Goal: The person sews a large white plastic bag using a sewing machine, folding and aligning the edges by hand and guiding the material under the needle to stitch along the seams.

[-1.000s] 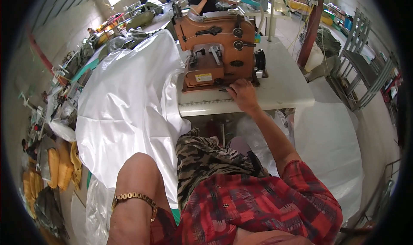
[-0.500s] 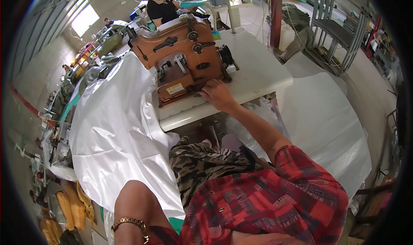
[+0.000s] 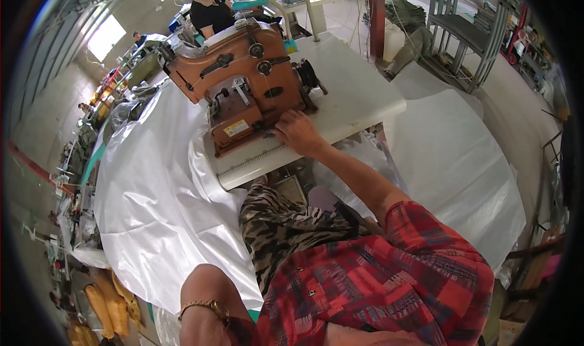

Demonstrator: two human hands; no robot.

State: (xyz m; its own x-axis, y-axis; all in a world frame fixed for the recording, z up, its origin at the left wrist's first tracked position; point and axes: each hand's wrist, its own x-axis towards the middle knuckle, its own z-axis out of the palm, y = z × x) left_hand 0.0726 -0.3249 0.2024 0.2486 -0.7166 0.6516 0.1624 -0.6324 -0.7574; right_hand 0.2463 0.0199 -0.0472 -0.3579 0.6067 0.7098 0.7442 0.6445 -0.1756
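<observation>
A brown industrial sewing machine stands on a pale table in front of me. My right hand rests at the lower front of its base, near the table's front edge. Its fingers are bent and drawn together beside a small dark part; what they pinch, if anything, is hidden. Glossy white sheeting drapes down left of the machine and past my legs. At the lower left my left arm shows with a gold-coloured bracelet, bent up sharply; its hand lies outside the picture.
More white sheeting spreads at the right. Clear plastic hangs under the table edge. A dark red post and a metal rack stand behind. A co-worker sits beyond the machine. Yellow bundles lie at lower left.
The view has shifted, so the machine and table sit a little farther left and higher. My right hand keeps its place at the machine base. My left elbow appears slightly lower and farther right.
</observation>
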